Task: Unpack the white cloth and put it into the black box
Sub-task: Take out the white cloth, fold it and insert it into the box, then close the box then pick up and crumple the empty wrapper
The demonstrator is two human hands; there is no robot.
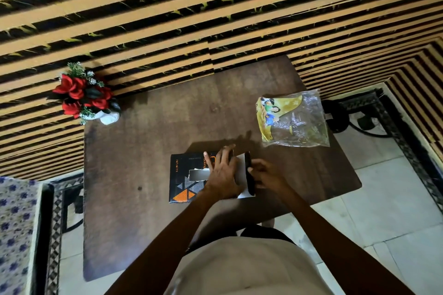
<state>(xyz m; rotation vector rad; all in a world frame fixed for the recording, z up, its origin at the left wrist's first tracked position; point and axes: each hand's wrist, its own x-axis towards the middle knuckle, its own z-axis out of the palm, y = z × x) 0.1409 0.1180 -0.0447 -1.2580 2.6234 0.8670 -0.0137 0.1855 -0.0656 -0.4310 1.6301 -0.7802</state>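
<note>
While the black box [184, 177] lies flat on the table [143, 223], the left hand [221, 175] presses the white cloth [241, 175] into its open end, a soft, light, crushable thing best pushed flat-palmed, as the right hand [266, 175] pinches the box's raised flap [249, 175].

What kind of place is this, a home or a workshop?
Probably a room in a home: a small wooden table with a vase of red flowers, a wall of striped panels, and a tiled floor.
</note>
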